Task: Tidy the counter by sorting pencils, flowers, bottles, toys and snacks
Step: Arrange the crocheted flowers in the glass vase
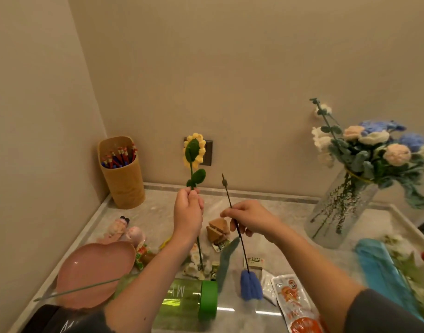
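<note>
My left hand (pixel 188 210) grips the green stem of a yellow crochet sunflower (pixel 194 150) and holds it upright above the counter. My right hand (pixel 250 219) pinches the dark stem of a blue crochet flower (pixel 251 284), which hangs head down, stem end up. A glass vase (pixel 336 212) with blue, white and peach crochet flowers stands at the right. A tan cup (pixel 124 179) holding pencils sits in the back left corner. A green bottle (pixel 189 301) lies on its side under my arms. Red snack packets (pixel 295 301) lie at the front right.
A pink plate (pixel 93 272) sits at the left with small doll toys (pixel 124 230) behind it. Wooden blocks (pixel 218 229) and small snack packs lie mid-counter. A loose green stem (pixel 81 288) crosses the plate. Blue cloth (pixel 379 267) lies at the right. A wall socket (pixel 208 152) is behind the sunflower.
</note>
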`<move>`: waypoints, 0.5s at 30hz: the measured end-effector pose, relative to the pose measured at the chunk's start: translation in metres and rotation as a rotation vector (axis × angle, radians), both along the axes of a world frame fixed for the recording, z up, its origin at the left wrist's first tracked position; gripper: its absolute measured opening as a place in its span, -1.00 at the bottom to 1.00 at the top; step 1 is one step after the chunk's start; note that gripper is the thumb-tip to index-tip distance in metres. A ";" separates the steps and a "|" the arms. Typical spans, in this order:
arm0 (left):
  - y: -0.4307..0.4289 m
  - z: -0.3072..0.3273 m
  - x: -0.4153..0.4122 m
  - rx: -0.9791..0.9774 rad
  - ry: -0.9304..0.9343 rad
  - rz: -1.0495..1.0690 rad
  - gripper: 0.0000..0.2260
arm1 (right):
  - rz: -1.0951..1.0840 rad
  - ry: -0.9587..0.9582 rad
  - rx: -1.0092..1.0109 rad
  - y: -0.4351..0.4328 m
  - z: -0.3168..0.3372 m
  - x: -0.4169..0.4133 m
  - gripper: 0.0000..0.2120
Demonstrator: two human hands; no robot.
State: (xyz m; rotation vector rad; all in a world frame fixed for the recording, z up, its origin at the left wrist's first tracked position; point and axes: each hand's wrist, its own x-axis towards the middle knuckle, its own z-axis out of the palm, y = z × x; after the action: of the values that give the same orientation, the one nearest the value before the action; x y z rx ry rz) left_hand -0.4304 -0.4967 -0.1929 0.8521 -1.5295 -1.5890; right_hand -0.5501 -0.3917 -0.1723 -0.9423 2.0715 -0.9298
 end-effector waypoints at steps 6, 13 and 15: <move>0.003 0.020 -0.013 0.046 0.028 -0.114 -0.84 | -0.079 -0.012 -0.110 -0.002 0.052 -0.015 -0.82; 0.017 0.048 -0.040 0.123 0.055 -0.328 -0.84 | -0.221 -0.083 -0.395 0.014 0.090 -0.018 -0.74; 0.024 0.057 -0.051 0.176 0.079 -0.388 -0.85 | -0.217 -0.098 -0.459 0.023 0.094 -0.018 -0.71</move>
State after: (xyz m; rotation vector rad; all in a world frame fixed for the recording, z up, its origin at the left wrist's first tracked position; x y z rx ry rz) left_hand -0.4816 -0.4724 -0.1356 0.5984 -1.5828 -2.0354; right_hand -0.5678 -0.3686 -0.0780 -0.8824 1.9390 -1.5810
